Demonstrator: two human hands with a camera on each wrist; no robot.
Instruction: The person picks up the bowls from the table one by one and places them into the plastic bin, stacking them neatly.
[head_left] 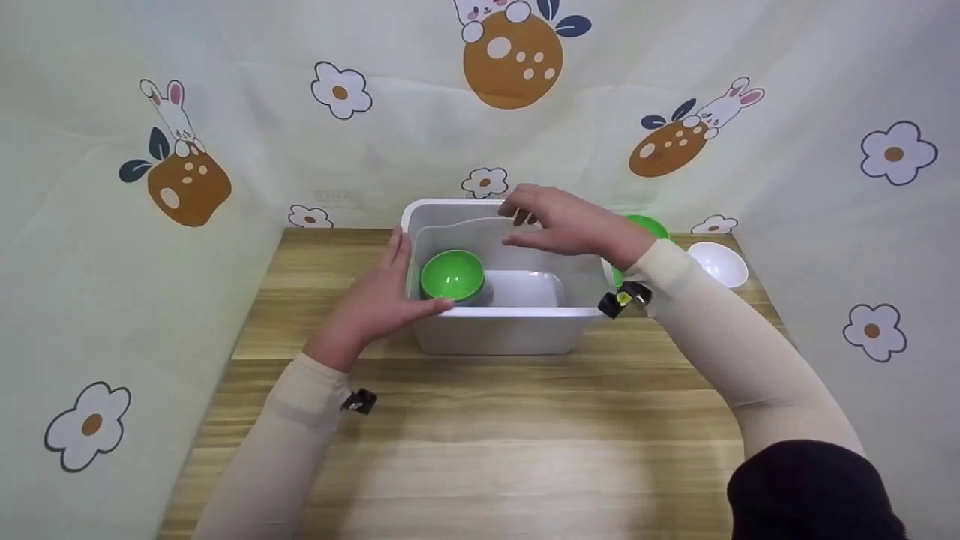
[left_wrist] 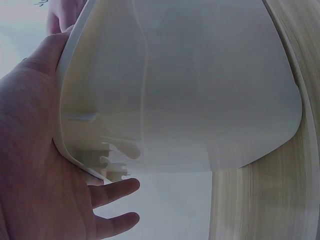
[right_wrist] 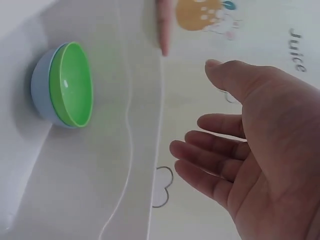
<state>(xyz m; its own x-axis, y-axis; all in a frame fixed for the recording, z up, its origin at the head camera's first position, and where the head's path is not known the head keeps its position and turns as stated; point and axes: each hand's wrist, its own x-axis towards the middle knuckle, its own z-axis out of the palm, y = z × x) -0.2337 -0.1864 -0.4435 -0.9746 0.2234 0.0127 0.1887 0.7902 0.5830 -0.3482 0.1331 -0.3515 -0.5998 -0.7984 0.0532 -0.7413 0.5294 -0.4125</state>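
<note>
Bowl-loading into the white bin (head_left: 517, 311) looks like the step in hand, prob. about midway, judging by what's in and what's out. Inside, near its L end, sits a green bowl (head_left: 452, 276) nested in a pale blue bowl (right_wrist: 41, 92); a second green item (head_left: 649, 223), prob. another bowl, and a white bowl (head_left: 718, 264) are outside on the wooden table (head_left: 487, 435), R of the bin. L hand (head_left: 379, 296) steadies the bin's near L corner, thumb along the front rim, fingers straight against the outer side. R hand (head_left: 559, 221) hangs over the bin, fingers loosely bent, nothing held. Next move prob. calls for R hand to go back out R and pick up one of the outside pieces, w/ L hand bracing the bin. Hard to make out: R forearm's sleeve (head_left: 720, 337) covers much of the second green item, so can't tell if the green below it is the same piece or another. Blue bowl is mostly masked by the green one; stack depth unclear. L-wrist view shows mainly bin wall, no bowls; blotchy patch near the fingertips unreadable. R upper arm cut off at frame edge.
</note>
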